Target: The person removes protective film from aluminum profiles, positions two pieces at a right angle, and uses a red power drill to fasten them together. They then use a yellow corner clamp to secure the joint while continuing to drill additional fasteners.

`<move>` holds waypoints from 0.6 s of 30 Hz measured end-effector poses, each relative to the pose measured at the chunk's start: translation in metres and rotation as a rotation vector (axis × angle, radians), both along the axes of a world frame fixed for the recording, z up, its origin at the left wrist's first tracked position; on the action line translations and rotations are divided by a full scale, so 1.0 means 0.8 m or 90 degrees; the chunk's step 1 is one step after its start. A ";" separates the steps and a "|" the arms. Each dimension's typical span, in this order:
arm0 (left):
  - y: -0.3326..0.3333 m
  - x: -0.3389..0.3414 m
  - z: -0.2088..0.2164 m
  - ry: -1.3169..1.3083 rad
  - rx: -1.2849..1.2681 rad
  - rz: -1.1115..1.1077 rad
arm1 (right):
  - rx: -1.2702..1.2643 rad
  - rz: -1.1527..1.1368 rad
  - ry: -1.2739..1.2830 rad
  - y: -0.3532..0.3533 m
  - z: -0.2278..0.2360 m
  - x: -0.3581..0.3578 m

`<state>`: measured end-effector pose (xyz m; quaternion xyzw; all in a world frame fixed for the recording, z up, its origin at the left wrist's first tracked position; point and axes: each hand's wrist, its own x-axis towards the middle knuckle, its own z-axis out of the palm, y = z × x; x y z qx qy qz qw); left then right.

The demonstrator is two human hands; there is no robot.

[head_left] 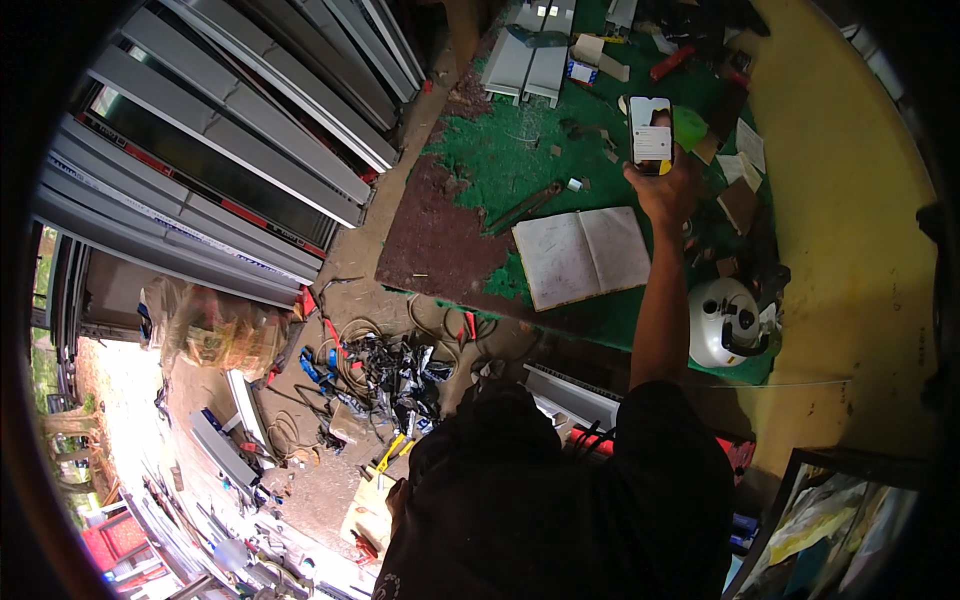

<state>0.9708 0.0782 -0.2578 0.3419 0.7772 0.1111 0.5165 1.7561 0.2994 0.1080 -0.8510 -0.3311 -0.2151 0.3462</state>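
The green, worn surface point(500, 150) carries an open notebook point(582, 255) at the centre. At one o'clock, the right hand point(668, 190) has its grip closed around an upright, lit phone point(651, 133). A small white-and-blue box point(581, 71) lies at twelve. The left hand is out of sight.

Yellow wall point(850, 200) right, worn green tabletop point(500, 150) far, dirt floor point(330, 480) cluttered near-left, daylight from left

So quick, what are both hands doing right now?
Right hand: closed around a lit phone, held up over the green table.
Left hand: not in view.
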 end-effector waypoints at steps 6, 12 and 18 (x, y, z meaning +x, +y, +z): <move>-0.012 0.000 -0.006 -0.007 0.005 0.016 | -0.012 0.001 0.008 -0.004 0.011 -0.005; -0.010 -0.001 0.001 -0.016 -0.004 -0.091 | -0.035 -0.020 0.005 -0.003 0.011 -0.010; -0.014 0.012 0.015 0.023 0.081 0.015 | -0.023 -0.017 0.001 -0.004 0.011 -0.010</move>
